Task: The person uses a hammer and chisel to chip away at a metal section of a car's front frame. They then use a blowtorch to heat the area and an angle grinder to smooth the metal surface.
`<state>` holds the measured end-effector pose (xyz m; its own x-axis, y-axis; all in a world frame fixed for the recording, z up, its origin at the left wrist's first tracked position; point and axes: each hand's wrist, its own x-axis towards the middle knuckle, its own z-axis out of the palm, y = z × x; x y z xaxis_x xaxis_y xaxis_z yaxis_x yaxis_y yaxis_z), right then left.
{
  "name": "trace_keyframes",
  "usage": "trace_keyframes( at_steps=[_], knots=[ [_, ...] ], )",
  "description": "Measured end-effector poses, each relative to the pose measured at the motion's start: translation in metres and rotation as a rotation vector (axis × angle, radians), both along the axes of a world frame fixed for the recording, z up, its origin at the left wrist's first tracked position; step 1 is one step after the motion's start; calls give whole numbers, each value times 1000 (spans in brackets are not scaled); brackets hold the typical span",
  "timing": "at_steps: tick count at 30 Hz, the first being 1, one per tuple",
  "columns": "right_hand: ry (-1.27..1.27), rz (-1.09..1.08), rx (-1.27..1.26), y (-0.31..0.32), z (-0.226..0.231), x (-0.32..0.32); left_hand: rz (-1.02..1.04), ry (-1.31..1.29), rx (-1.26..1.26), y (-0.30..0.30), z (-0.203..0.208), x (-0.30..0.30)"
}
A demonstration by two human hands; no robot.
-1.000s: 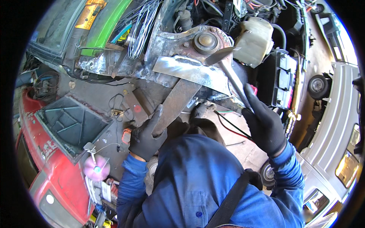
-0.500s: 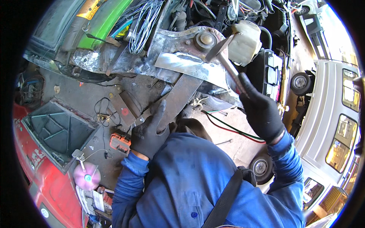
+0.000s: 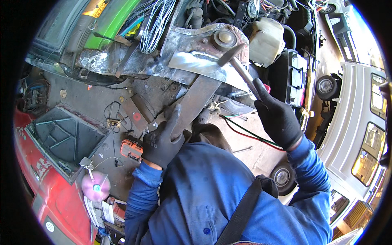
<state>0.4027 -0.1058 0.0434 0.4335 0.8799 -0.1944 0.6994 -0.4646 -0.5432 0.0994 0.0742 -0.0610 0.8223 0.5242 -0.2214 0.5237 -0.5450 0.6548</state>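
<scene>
My right hand [image 3: 278, 118], in a black glove, is wrapped round the handle of a hammer [image 3: 243, 75]. The hammer's head overlaps the right part of a bright, bent sheet-metal strip [image 3: 190, 62] on the car's inner wing; whether they touch I cannot tell. My left hand [image 3: 164, 141], gloved too, grips the near end of a wide flat metal bar [image 3: 198, 96]. The bar slants up to the right, and its far end passes under the strip's lower edge. Beside the strip rises a round strut mount [image 3: 224, 38].
Coiled wire [image 3: 157, 28] hangs on the wing at the upper left. A white tank [image 3: 266, 42] and a black battery [image 3: 295, 79] sit right of the strut mount. On the floor lie an orange case [image 3: 131, 150] and cables. A red car panel [image 3: 65, 208] stands left, a pale van [image 3: 347, 122] right.
The hammer has come down and slightly left, nearer the metal strip, with my right hand. My left hand keeps its grip on the bar. The whole view has shifted slightly.
</scene>
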Motion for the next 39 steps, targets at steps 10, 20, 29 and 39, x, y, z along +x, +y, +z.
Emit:
trace_keyframes(
  at_steps=[10,20,29,39],
  knots=[
    [-49,-126,247,-6,29,-2,37,-140,116,-25,-11,-1],
    [5,-84,252,-6,10,13,117,45,42,-56,-13,-50],
    [-63,-67,336,-25,-4,11,268,82,191,-102,-20,-195],
    [-70,0,398,-5,0,7,129,-1,158,-105,-36,-174]
  ],
)
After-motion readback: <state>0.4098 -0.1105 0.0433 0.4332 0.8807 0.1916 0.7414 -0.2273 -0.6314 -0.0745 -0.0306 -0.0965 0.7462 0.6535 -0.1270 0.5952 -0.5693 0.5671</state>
